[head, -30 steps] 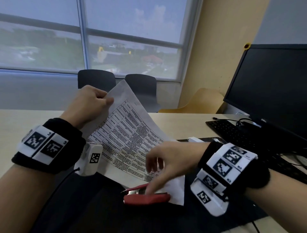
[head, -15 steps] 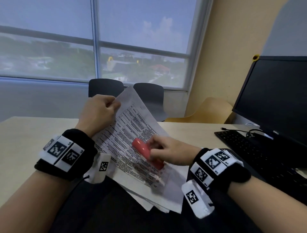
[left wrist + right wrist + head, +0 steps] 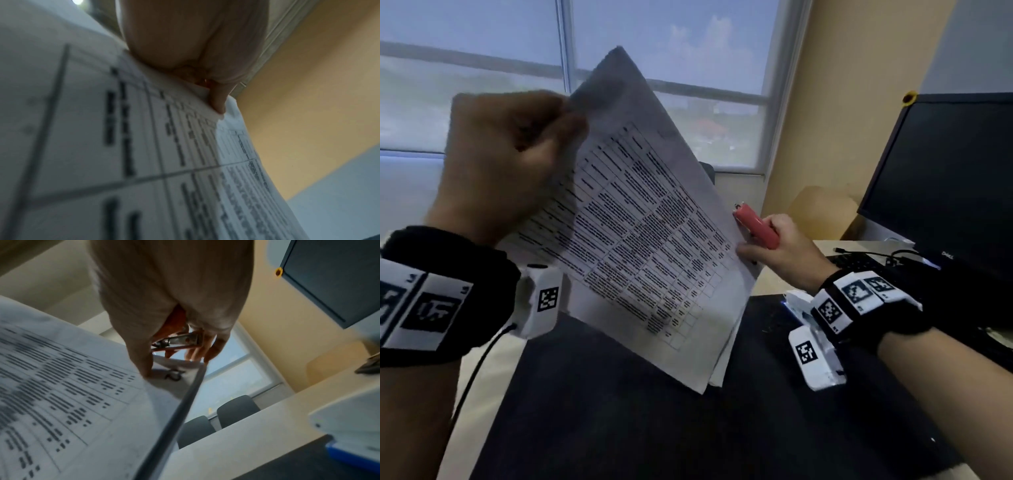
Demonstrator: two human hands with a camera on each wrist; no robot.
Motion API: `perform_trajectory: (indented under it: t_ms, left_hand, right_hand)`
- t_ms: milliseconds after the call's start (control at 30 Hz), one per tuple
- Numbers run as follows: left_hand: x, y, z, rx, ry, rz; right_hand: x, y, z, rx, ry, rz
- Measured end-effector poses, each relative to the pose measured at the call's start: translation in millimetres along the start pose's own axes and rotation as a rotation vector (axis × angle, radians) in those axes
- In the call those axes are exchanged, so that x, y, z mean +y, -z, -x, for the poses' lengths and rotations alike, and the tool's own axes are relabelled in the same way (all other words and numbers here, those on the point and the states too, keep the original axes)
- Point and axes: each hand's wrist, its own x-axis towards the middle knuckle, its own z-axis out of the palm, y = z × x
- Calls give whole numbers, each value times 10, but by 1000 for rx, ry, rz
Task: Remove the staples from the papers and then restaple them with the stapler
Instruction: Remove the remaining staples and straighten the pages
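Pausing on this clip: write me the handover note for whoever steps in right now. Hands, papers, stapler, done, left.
Left hand: grips the papers near their upper left edge, lifted off the desk and tilted.
Right hand: holds the red stapler, nose up, while its thumb touches the sheets' right corner.
Done: cannot tell whether the old staple is out; a small bent mark shows on that corner in the right wrist view, too blurred to name.
Left: check that corner, square the sheets, staple.

Printed papers with dense tables, lifted and tilted, pinched at their upper left edge and right corner; red stapler with metal underside, held just beside that right corner.
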Motion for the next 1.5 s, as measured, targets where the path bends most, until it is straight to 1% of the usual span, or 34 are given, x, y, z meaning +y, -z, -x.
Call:
perform_trajectory:
  t_ms: [67, 100, 167, 200, 267, 333, 433, 533, 600, 700, 767, 833, 933, 1100, 1200, 1333, 1433, 1500]
  left_hand:
    - [-147, 11, -54, 21, -17, 39]
    - [-214, 9, -79, 26, -13, 45]
    - [-286, -2, -99, 26, 5, 45]
    - [-311, -21, -98, 30, 8, 54]
    - [-286, -56, -63, 39, 17, 92]
    - [-269, -108, -6, 67, 83, 148]
    - [-398, -226, 76, 97, 215, 341]
    - [-589, -318, 161, 34, 379, 532]
    - [-661, -353, 201, -21, 466, 614]
    - [-699, -392, 210, -35, 545, 709]
    - [-735, -429, 209, -59, 565, 709]
    - [-738, -465, 224, -80, 585, 702]
    - [-712, -491, 240, -10, 638, 712]
    - [-717, -536, 267, 41, 707, 688]
    - [-637, -545, 268, 118, 688, 694]
    - [-547, -421, 152, 185, 594, 618]
    - [-529, -284, 66, 169, 563, 577]
    - [-552, -234, 57, 135, 558, 522]
  right_hand:
    - [85, 44, 12, -67, -14, -40]
    - [124, 56, 23, -75, -16, -58]
    - [179, 67, 39, -42, -32, -102]
    - [196, 64, 37, -26, -51, -167]
    - [200, 41, 34, 7, -99, -378]
    - [178, 24, 12, 98, -117, -588]
    - [120, 26, -71, 249, -140, -765]
    - [99, 35, -190, 367, -172, -852]
    - [65, 25, -244, 392, -146, -861]
    - [-53, -29, -282, 407, -96, -816]
    - [-122, -77, -292, 383, -91, -774]
    - [-133, -127, -277, 319, -83, -765]
    - [-90, -162, -228, 240, -81, -695]
    - [-78, -144, -221, 238, -82, -595]
    - [-119, -137, -204, 268, -74, -547]
    - [-277, -74, -174, 341, -62, -502]
    - [-401, -8, -149, 347, -109, -465]
    - [-462, 12, -121, 281, -194, -453]
